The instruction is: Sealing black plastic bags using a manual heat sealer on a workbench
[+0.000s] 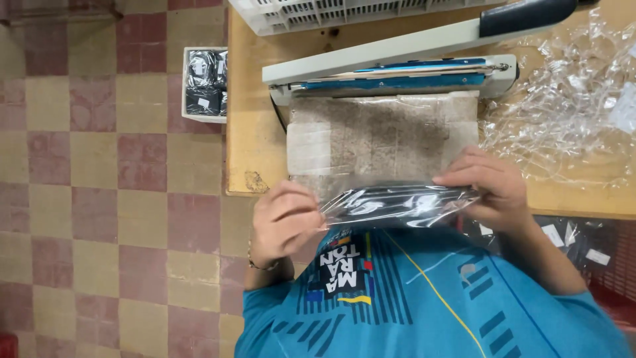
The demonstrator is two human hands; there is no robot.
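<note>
I hold a clear plastic bag with a dark item inside [397, 203] by its two ends, just at the near edge of the wooden table [248, 142]. My left hand [285, 222] pinches the bag's left end. My right hand [487, 185] grips its right end. Right behind the bag lies a speckled grey pad [381, 139], and behind that stands a heat sealer [397, 69] with its long arm raised and a blue strip on its bar.
A heap of empty clear plastic bags [570, 106] lies on the table at right. A white slatted crate [318, 13] stands at the back. On the checkered floor at left sits a small white box of dark wrapped items [205, 83]. More bagged items [576, 242] lie at lower right.
</note>
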